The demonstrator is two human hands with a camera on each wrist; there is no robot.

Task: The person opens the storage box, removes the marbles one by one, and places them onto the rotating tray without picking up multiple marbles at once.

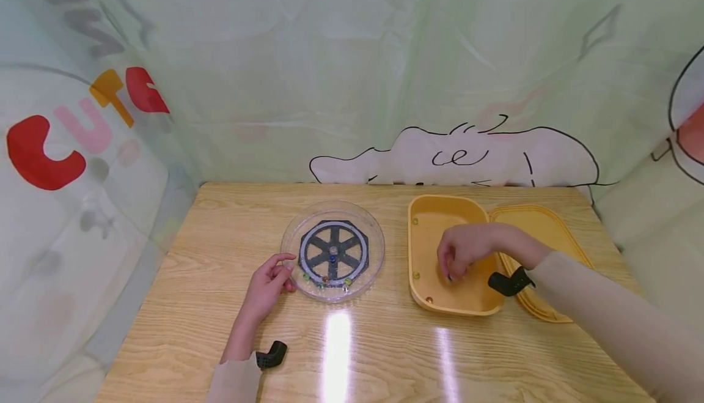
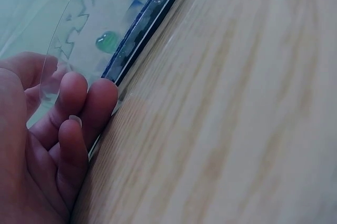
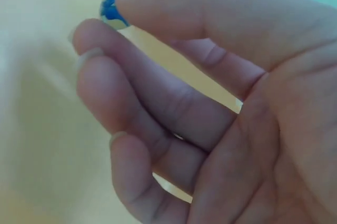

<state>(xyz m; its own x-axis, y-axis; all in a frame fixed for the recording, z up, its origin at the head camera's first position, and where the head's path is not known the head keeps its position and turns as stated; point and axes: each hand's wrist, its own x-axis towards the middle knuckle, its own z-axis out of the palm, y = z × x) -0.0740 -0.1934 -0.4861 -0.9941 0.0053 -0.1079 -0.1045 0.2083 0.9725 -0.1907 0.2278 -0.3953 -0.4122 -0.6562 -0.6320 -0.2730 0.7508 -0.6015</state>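
At the rim of a clear round dish (image 1: 376,225), my left hand (image 1: 268,287) pinches the wall, thumb on one side and fingers on the other in the left wrist view. A dark wheel-shaped pattern (image 1: 308,253) shows in the dish. Several glass marbles lie near its front edge, among them a green marble (image 2: 107,41); a blue marble (image 1: 332,258) is near the middle. My right hand (image 1: 467,246) reaches down inside an orange tub (image 1: 440,225). Between thumb and fingertip it pinches a blue marble (image 3: 111,12).
Along the tub's left side lie two yellowish marbles, one a front yellowish marble (image 1: 415,275); a reddish marble (image 1: 429,299) is at its front. Right of the tub, partly under my right forearm, is an orange lid (image 1: 550,232). A printed curtain (image 1: 275,85) hangs behind the wooden table (image 1: 231,219).
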